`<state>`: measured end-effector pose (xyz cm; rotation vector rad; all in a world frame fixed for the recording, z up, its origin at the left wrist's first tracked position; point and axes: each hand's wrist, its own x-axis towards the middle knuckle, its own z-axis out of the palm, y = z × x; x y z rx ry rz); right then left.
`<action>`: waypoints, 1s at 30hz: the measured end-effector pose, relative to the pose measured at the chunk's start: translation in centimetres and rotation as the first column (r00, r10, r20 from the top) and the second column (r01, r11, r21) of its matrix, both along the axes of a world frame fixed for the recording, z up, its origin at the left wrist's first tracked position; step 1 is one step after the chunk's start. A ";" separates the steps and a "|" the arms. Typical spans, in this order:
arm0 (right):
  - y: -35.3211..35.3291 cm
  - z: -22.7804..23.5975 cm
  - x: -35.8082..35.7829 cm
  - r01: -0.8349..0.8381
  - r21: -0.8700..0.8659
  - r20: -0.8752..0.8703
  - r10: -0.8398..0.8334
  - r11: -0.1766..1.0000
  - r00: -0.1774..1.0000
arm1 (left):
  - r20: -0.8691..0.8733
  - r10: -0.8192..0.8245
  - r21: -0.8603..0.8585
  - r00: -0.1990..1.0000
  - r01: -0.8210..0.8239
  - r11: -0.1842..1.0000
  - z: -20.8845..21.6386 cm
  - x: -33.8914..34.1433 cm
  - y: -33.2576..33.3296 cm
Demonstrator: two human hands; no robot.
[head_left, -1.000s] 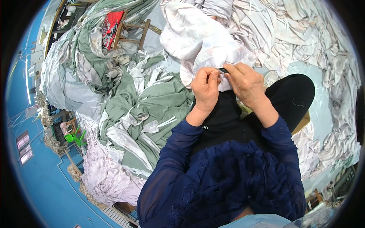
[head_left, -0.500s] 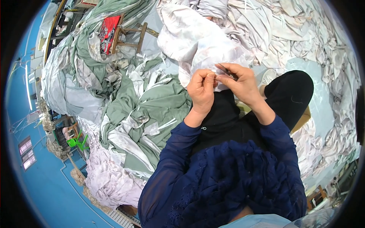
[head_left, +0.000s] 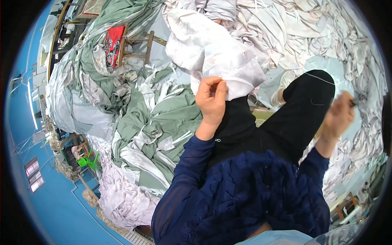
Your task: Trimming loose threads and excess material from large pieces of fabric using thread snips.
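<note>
My left hand is closed, thumb and finger pinching the near edge of a white cloth with faint pastel marks. That cloth rises in a loose heap in front of my lap. Out to the right, beyond my right knee, my right hand is smeared by motion. A small dark tool, which looks like thread snips, pokes out at its fingers. Across my black-trousered knee lies a pale strip of thread. A thinner loose thread curls on the thigh below it.
Green and white fabric is heaped to my left. Pale cloth spreads over the far side and right. A wooden stool with a red cloth stands far left, and a green chair farther left.
My right hand has left the left hand and swung out right past the knee with the snips. A pale strip now lies on the knee. The left hand keeps its pinch, and more cloth edge shows.
</note>
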<state>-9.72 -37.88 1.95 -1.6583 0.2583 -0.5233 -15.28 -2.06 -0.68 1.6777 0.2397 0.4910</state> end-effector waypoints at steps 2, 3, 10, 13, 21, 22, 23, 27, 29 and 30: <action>-9.6 0.4 -0.9 0.067 0.437 0.041 -0.095 0.897 0.995 | -0.013 0.081 -0.075 0.997 -0.082 0.994 0.3 1.0 -0.5; -14.5 -1.1 -1.9 0.122 0.436 0.010 -0.140 0.892 0.990 | -0.013 0.099 -0.084 0.995 -0.100 0.991 0.3 1.1 -0.3; -36.4 -15.2 -12.9 0.591 -0.037 -0.416 -0.550 0.806 0.724 | 0.072 0.176 0.098 0.982 -0.182 0.978 0.2 2.8 0.8; -40.0 -18.2 -15.7 0.437 -0.578 -0.430 -0.712 0.689 0.555 | 0.044 0.158 0.172 0.986 -0.163 0.971 0.2 3.3 0.9; -35.8 -14.9 -10.8 0.405 -0.618 -0.268 -0.664 0.674 0.698 | -0.008 0.004 0.457 1.000 0.000 0.889 1.8 4.8 0.4; -32.8 -13.7 -8.8 0.423 -0.444 -0.279 -0.570 0.790 0.772 | -0.031 0.009 0.510 0.999 0.008 0.860 2.1 4.2 0.8; -28.6 -11.3 -6.7 0.412 -0.256 -0.264 -0.474 0.874 0.840 | -0.034 0.026 0.524 0.999 -0.004 0.852 2.6 3.7 1.1; -11.5 -0.7 -3.1 0.287 -0.194 -0.093 -0.308 0.938 0.947 | -0.098 -0.024 0.614 0.995 0.079 0.786 2.1 3.6 -0.1; -6.1 0.9 -2.1 0.167 -0.266 -0.029 -0.181 0.949 0.983 | -0.100 -0.007 0.629 0.995 0.068 0.774 1.5 3.5 -0.4; -3.9 1.1 -2.0 0.131 -0.286 -0.006 -0.138 0.949 0.990 | -0.095 0.003 0.594 0.995 0.054 0.802 1.2 3.5 -0.6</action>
